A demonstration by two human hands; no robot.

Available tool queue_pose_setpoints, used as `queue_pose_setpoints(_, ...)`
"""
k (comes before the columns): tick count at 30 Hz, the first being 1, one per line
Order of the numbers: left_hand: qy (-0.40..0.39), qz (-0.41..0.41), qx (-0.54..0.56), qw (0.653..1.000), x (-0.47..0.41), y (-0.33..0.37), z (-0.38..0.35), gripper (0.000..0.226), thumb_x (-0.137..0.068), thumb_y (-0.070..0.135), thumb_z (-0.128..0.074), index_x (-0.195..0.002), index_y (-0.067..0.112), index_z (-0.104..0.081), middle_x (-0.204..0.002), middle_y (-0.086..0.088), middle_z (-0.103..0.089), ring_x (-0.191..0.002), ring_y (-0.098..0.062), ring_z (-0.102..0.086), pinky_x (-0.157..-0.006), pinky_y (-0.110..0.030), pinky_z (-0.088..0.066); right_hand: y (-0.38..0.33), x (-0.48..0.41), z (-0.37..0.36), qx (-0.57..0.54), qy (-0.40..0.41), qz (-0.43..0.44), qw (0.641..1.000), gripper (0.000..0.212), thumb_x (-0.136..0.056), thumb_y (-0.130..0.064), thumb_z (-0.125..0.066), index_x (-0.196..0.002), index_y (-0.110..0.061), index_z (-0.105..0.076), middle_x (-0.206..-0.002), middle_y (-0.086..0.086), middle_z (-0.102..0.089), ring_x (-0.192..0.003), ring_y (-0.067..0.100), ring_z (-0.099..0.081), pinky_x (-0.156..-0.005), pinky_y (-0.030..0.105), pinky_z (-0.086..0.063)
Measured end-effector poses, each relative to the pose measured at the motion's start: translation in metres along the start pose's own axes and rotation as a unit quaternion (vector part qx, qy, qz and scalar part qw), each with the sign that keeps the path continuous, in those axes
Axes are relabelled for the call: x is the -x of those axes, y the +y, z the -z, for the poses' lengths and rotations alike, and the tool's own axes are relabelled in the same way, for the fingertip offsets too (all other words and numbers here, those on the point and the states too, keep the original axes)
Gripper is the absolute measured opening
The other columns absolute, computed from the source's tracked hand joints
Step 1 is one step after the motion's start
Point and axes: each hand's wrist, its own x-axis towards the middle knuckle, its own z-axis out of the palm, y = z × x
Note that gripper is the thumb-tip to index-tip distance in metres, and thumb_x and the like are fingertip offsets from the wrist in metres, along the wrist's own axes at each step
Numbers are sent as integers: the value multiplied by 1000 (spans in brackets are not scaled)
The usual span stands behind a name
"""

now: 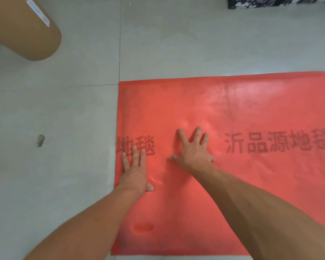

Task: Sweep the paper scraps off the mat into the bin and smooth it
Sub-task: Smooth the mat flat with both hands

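Observation:
A red mat (242, 113) with dark printed characters lies flat on the grey tiled floor and fills the right half of the head view. My left hand (134, 171) presses palm-down near the mat's left edge, fingers spread. My right hand (192, 151) also lies flat on the mat, a little farther in, with its fingers fanned out. Small bumps and wrinkles show in the mat around and below the hands. No paper scraps are visible on the mat. A tan cylindrical bin (24, 29) stands on the floor at the upper left.
One small grey scrap (40, 140) lies on the floor left of the mat. A black-and-white patterned object (281, 1) sits at the top right edge. Bare floor tiles (64, 109) surround the mat on the left and far sides.

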Motion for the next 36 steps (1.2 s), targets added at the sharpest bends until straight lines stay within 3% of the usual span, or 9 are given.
queue_pose_setpoints(8, 22, -17, 29, 999, -1, -7, -3, 133, -73, 46, -80, -151, 21, 25, -156, -4, 37, -142, -43, 29, -119, -49, -5, -10, 62, -73, 22, -41, 50, 998, 102, -81, -57, -65, -147, -50, 12, -149, 6, 43, -141, 36, 30, -95, 80, -20)
queue_pose_setpoints(15, 38, -23, 6, 999, -7, -6, -9, 136, -68, 50, -82, -153, 20, 21, -158, -6, 32, -143, -45, 25, -119, -48, 1, 7, 83, -109, 83, -34, 56, 994, 105, -79, -56, -67, -143, -54, 16, -148, 6, 45, -139, 36, 35, -93, 83, -14)
queue_pose_setpoints(21, 91, -57, 33, 994, 22, -15, -23, 123, -78, 46, -75, -153, 12, 17, -161, -13, 23, -146, -41, 20, -120, -41, 6, 5, 81, -106, 69, -41, 52, 995, 109, -76, -58, -70, -142, -57, 16, -148, 3, 46, -139, 35, 35, -93, 83, -17)
queue_pose_setpoints(30, 24, -8, -33, 999, 86, -37, -104, 128, -76, 55, -71, -151, 7, 21, -157, -21, 28, -147, -40, 19, -122, -43, -1, 2, 81, -110, 78, -22, 65, 995, 110, -74, -61, -69, -144, -54, 16, -149, 7, 44, -138, 39, 35, -90, 84, -18)
queue_pose_setpoints(36, 10, 11, -44, 999, 73, -27, -110, 140, -70, 54, -77, -146, 5, 30, -150, -23, 39, -145, -44, 20, -119, -48, -21, 6, 81, -109, 62, -40, 70, 995, 108, -77, -56, -70, -143, -54, 15, -148, 5, 45, -138, 37, 36, -91, 83, -16)
